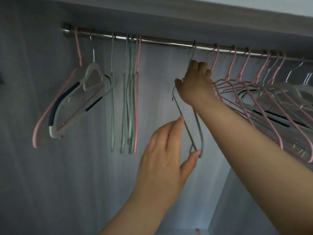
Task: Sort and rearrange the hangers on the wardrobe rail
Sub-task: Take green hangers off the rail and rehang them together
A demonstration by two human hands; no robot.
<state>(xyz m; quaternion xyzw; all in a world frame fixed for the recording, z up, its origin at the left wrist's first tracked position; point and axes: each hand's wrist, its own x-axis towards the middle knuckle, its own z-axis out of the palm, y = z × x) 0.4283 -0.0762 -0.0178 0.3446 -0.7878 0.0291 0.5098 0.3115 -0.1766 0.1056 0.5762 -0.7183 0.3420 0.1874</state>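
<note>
grey-green hanger (pixel 201 141) — hooked, right hand (pixel 196 82) gripping

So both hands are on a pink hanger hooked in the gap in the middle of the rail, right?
Not quite: the head view shows the hanger is grey-green, not pink. The right hand grips its neck and the left hand touches its lower end, in the gap in the middle of the rail.

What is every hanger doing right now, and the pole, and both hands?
rail: fixed, holding all hangers.
grey-green hanger: hooked on rail, handled by both hands.
right hand: grips grey-green hanger under its hook.
left hand: fingers straight, touching its lower end.
left pink hanger: hanging, untouched.
white hanger: hanging beside it, untouched.
green hangers: hanging bunched, edge-on.
right pink hangers: hanging crowded, overlapping.
pale hangers: hanging far right, behind pink ones.
</note>
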